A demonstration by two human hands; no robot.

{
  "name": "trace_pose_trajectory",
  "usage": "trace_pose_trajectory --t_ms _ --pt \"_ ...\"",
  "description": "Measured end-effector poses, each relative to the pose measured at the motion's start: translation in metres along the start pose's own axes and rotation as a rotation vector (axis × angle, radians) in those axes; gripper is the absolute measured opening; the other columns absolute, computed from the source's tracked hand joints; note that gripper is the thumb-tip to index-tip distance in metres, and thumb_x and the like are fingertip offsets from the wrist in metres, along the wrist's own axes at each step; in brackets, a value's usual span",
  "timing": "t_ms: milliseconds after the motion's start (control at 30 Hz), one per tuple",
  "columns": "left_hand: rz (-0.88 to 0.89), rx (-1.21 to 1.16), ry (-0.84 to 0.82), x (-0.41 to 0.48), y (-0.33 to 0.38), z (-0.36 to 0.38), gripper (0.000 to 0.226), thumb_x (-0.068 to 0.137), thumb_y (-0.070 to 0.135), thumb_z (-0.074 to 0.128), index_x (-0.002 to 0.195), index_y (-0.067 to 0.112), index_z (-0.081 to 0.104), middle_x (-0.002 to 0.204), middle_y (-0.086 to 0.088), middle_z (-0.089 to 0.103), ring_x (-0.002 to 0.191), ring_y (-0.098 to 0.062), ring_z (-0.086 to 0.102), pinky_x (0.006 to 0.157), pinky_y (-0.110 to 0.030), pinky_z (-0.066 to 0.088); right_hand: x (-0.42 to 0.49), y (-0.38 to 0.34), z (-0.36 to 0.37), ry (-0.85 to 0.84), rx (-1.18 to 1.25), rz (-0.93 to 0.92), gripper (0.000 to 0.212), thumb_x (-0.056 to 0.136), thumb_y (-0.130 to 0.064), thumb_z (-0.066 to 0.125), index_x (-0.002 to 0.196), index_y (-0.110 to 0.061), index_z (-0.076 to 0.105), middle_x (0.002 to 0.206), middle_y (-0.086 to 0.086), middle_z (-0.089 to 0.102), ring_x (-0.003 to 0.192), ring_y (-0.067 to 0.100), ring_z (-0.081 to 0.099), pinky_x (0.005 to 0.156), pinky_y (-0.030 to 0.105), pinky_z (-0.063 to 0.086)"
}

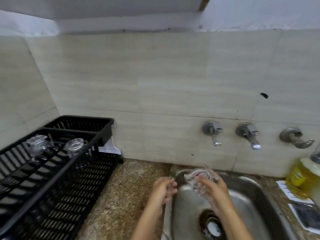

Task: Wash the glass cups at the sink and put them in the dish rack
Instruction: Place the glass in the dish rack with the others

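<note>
Currently, the right hand [216, 191] grips a glass cup [200, 177], fingers curled around its tilted body, above the sink [259, 189]. The left hand [163, 189] is apart from it, over the sink's left rim, fingers loosely curled, holding nothing visible. Two washed cups [37, 144] [75, 145] stand inverted in the black dish rack [52, 179], on the counter [124, 187] to the left.

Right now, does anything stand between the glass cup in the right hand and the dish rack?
Only the person's own left hand, at the left edge of the sink beside the glass cup. Nothing visible stands on the counter before the dish rack.
</note>
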State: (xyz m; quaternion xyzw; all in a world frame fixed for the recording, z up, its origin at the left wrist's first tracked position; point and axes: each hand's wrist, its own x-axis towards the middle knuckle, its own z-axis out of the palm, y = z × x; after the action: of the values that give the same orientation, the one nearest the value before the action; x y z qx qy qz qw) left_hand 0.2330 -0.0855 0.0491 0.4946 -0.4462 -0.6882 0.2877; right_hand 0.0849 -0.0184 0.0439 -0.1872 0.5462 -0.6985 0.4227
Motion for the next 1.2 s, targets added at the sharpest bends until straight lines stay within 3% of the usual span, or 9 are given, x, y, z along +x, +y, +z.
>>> trace_pose_trajectory --t_ms 167,267,400,533,633,833,933,1033,1200 --pt "0.125 0.007 0.071 -0.016 0.055 -0.081 0.008 0.093 0.019 0.049 0.090 0.019 0.056 0.076 0.007 0.066 0.065 -0.009 0.061 0.064 -0.023 0.036 -0.009 -0.004 0.078 -0.255 0.304 0.217 0.070 0.016 -0.023 0.093 0.080 -0.008 0.070 0.067 0.009 0.068 0.052 0.018 0.064 0.050 0.022 0.051" --pt "0.212 0.018 0.039 -0.040 0.085 -0.117 0.006 0.093 0.018 0.051 0.089 0.018 0.055 0.078 0.005 0.065 0.069 -0.011 0.062 0.063 -0.022 0.040 -0.017 -0.011 0.131 -0.402 0.343 0.231 0.066 0.004 -0.025 0.094 0.064 -0.004 0.074 0.067 0.014 0.070 0.055 0.025 0.068 0.055 0.031 0.056" --pt "0.334 0.167 0.035 -0.076 0.116 -0.167 0.008 0.094 0.023 0.051 0.090 0.018 0.056 0.086 0.007 0.065 0.072 -0.007 0.062 0.066 -0.022 0.040 -0.031 -0.018 0.200 -0.500 0.308 0.182 0.064 0.013 -0.025 0.095 0.069 -0.005 0.071 0.070 0.012 0.065 0.064 0.027 0.066 0.057 0.029 0.056" --pt "0.409 0.210 0.087 -0.105 0.140 -0.227 0.010 0.092 0.024 0.053 0.084 0.020 0.059 0.077 0.011 0.068 0.073 -0.009 0.064 0.070 -0.025 0.041 -0.054 -0.023 0.264 -0.600 0.179 0.043 0.012 0.054 -0.002 0.074 0.061 -0.010 0.070 0.061 0.003 0.065 0.054 0.013 0.063 0.051 0.019 0.050" --pt "0.410 0.190 0.194 -0.109 0.154 -0.273 0.011 0.092 0.024 0.054 0.085 0.018 0.060 0.080 0.007 0.069 0.072 -0.012 0.065 0.068 -0.027 0.044 -0.068 -0.019 0.310 -0.659 0.071 -0.109 0.049 0.051 0.004 0.068 0.096 -0.014 0.063 0.072 0.000 0.068 0.065 0.013 0.064 0.060 0.022 0.052" --pt "0.367 0.162 0.471 -0.082 0.151 -0.353 0.011 0.095 0.024 0.049 0.086 0.023 0.055 0.097 0.002 0.065 0.079 -0.013 0.062 0.068 -0.028 0.041 -0.086 0.007 0.387 -0.620 -0.564 -0.254 0.045 0.045 -0.029 0.090 0.080 -0.015 0.066 0.083 0.000 0.071 0.078 0.019 0.067 0.067 0.030 0.054" --pt "0.427 0.104 0.523 -0.081 0.147 -0.366 0.010 0.094 0.020 0.050 0.086 0.023 0.055 0.092 0.004 0.065 0.078 -0.012 0.063 0.073 -0.030 0.043 -0.097 0.031 0.412 -0.585 -0.872 -0.231 0.070 0.047 -0.040 0.088 0.103 -0.012 0.056 0.097 -0.001 0.062 0.089 0.017 0.061 0.057 0.023 0.044" --pt "0.466 0.087 0.537 -0.084 0.143 -0.371 0.010 0.093 0.018 0.051 0.085 0.022 0.054 0.090 0.003 0.065 0.075 -0.012 0.062 0.067 -0.026 0.043 -0.112 0.054 0.421 -0.584 -1.003 -0.213 0.087 0.053 -0.038 0.087 0.123 -0.016 0.042 0.117 0.002 0.054 0.103 0.021 0.057 0.071 0.028 0.048" --pt "0.483 0.047 0.533 -0.083 0.140 -0.373 0.009 0.092 0.016 0.053 0.086 0.022 0.055 0.089 0.002 0.065 0.074 -0.011 0.062 0.065 -0.024 0.043 -0.120 0.077 0.425 -0.553 -1.241 -0.375 0.093 0.056 -0.037 0.087 0.129 -0.014 0.036 0.115 0.007 0.056 0.108 0.026 0.055 0.082 0.034 0.051"
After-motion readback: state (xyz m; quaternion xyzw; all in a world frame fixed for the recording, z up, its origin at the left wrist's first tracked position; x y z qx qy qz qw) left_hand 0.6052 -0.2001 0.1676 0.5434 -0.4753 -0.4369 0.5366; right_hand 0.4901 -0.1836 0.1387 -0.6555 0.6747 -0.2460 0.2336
